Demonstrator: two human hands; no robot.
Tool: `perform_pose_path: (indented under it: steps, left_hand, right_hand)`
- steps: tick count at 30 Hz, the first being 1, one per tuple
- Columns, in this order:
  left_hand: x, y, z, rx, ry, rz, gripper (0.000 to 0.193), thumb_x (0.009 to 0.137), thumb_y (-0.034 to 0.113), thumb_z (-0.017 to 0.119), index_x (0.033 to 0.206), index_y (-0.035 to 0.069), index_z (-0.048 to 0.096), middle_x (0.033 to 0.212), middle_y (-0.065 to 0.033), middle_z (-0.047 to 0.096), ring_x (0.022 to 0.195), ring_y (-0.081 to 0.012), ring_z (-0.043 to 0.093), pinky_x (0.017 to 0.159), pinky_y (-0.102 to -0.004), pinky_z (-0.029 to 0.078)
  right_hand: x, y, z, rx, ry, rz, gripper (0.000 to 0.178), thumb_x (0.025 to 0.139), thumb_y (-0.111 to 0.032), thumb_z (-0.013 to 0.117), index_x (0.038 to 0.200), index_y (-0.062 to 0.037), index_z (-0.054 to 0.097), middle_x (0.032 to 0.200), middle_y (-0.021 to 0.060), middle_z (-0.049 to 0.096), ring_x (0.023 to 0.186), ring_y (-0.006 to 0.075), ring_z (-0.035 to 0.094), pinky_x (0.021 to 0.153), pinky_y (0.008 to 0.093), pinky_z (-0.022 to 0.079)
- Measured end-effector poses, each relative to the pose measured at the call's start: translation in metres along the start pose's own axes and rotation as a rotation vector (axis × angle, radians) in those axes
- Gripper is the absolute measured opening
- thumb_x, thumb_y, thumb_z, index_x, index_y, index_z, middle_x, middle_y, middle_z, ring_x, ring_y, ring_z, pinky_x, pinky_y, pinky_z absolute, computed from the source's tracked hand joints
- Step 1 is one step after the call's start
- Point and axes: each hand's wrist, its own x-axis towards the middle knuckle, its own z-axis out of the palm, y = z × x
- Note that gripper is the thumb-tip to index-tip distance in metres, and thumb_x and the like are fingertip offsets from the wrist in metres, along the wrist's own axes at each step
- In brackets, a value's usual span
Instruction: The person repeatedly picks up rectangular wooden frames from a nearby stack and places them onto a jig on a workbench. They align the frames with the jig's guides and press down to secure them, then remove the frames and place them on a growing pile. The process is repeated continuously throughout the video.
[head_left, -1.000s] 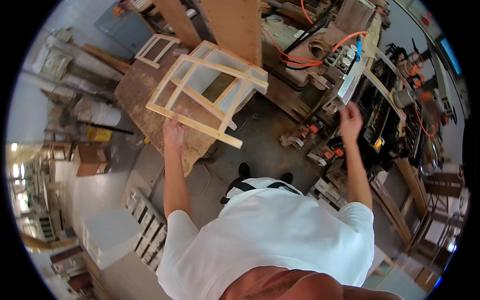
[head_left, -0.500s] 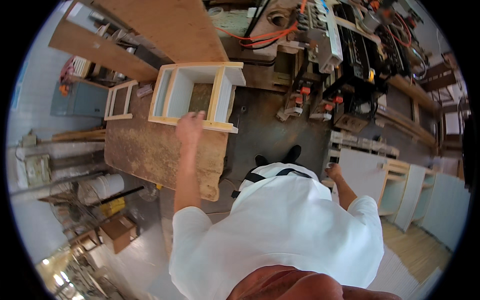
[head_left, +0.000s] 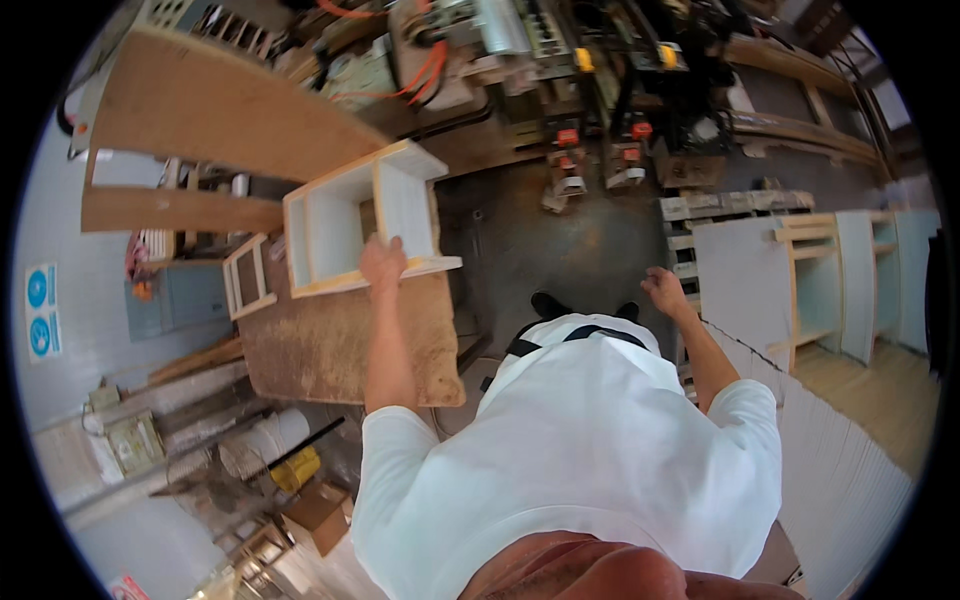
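Observation:
On the worn brown workbench [head_left: 350, 345] at the left lies a small cabinet carcass [head_left: 310, 288], with light wood edging and white inner panels. My left hand [head_left: 383, 264] is closed over its near wooden rail, beside the middle divider; the fingertips are partly hidden. My right hand [head_left: 665, 292] is held out over the floor at the right, away from the bench. Its fingers are curled together, and I cannot see whether anything small is in them.
A small wooden frame [head_left: 248, 277] lies beside the carcass. Large brown boards [head_left: 220, 100] rise beyond the bench. Dark machinery [head_left: 610, 90] with red-topped parts stands at the far side. On the right are a pallet [head_left: 735, 204] and several pale cabinets [head_left: 740, 280].
My view has turned, shifting the surroundings. My left hand stays on the carcass rail. My right hand has moved farther forward from my body, and its fingers remain curled.

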Motion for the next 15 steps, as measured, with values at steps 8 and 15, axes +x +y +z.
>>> perform_pose_path:
  steps: [8, 15]
  left_hand:
    - [-0.106, 0.166, 0.047, -0.614, 0.305, 0.365, 0.044, 0.088, 0.020, 0.062, 0.120, -0.010, 0.053, 0.119, -0.0275, 0.057, 0.112, -0.0393, 0.054, 0.098, -0.0425, 0.042]
    - [-0.278, 0.315, 0.139, -0.857, -0.697, 0.662, 0.039, 0.088, 0.015, 0.061, 0.120, -0.007, 0.055, 0.116, -0.0214, 0.061, 0.109, -0.0291, 0.060, 0.094, -0.0367, 0.046]
  right_hand:
    - [-0.136, -0.020, -0.201, -0.128, 0.689, -0.317, 0.039, 0.082, -0.014, 0.067, 0.118, -0.0039, 0.056, 0.110, 0.0186, 0.060, 0.103, 0.0366, 0.058, 0.086, 0.0422, 0.049]
    - [-0.363, -0.049, -0.373, -0.809, 1.605, -0.418, 0.047, 0.071, -0.003, 0.074, 0.116, -0.0058, 0.060, 0.115, 0.0108, 0.062, 0.109, 0.0296, 0.058, 0.090, 0.0397, 0.046]
